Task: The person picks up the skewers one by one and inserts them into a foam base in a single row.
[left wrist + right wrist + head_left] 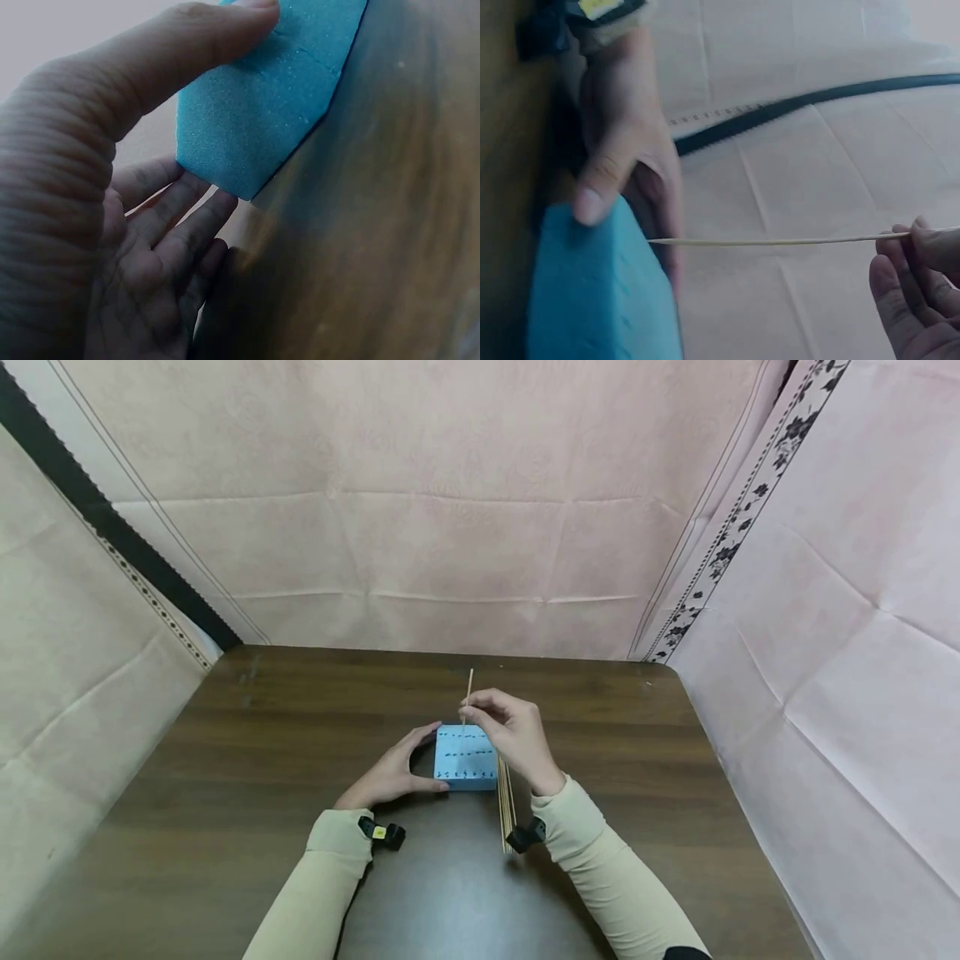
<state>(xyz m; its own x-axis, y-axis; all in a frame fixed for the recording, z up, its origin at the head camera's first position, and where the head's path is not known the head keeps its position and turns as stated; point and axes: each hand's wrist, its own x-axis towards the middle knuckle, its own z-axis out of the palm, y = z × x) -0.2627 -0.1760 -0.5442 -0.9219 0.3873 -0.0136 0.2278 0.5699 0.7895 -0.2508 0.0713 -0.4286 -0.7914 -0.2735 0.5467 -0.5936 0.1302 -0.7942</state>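
- Pale sleeves are closest to the head cam, coming in around 7 and 5 o'clock, each with a black wrist gadget.
- Blue block sits on the wooden table, just toward 6 o'clock from mid-frame.
- Left hand is at the block's 9 o'clock, gripping it: thumb on the near side, fingers around the far edge.
- Right hand, at the block's 1 o'clock, pinches a thin stick between thumb and fingers. The stick is near upright, its tapered end at the block's marked face; can't tell if it's actually in.
- More sticks lie at the block's 4 o'clock.
- Handling, my guess: block's light, foamy, easy to dent, so brace opposite sides gently. Stick looks light and stiff but snappable; pinch low if pushing.
- Writing: rows of dark marks on the block, too small to read as anything. Yellow label on the left gadget, illegible. No brands I can spot.
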